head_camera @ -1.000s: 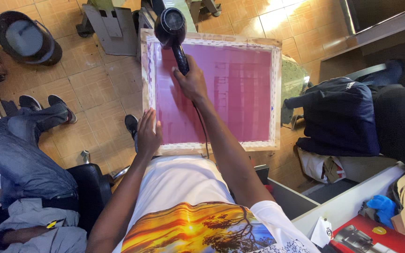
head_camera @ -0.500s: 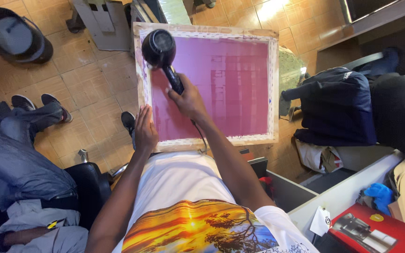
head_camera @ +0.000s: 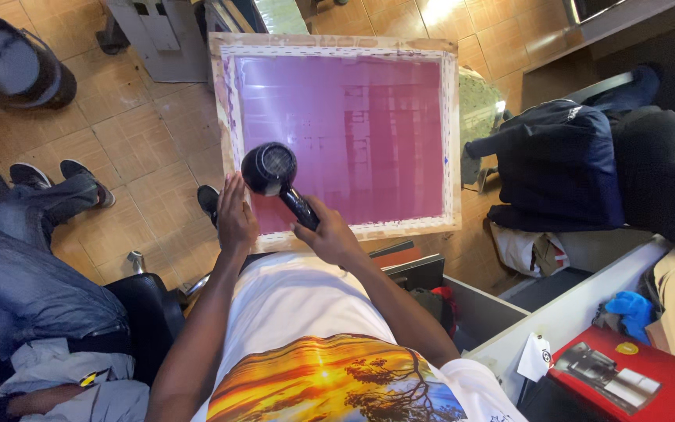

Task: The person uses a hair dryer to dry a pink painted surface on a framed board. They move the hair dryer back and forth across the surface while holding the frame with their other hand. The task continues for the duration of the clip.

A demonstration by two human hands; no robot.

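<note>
A wooden screen-printing frame (head_camera: 451, 141) with a magenta coated mesh (head_camera: 353, 133) is held flat in front of me, its near edge against my white shirt. My left hand (head_camera: 234, 215) grips the frame's near left corner. My right hand (head_camera: 330, 237) is shut on the handle of a black hair dryer (head_camera: 271, 172), whose round head sits over the mesh's near left part.
A seated person in jeans (head_camera: 17, 266) is on a black chair at the left. A round black bin (head_camera: 13, 66) stands at far left. A dark backpack (head_camera: 556, 164) rests at the right, and a red box (head_camera: 626, 383) lies on a white counter (head_camera: 580, 309).
The hair dryer has moved from the frame's far left corner toward me, down the left side, to the near left part. My left hand stays on the frame's corner.
</note>
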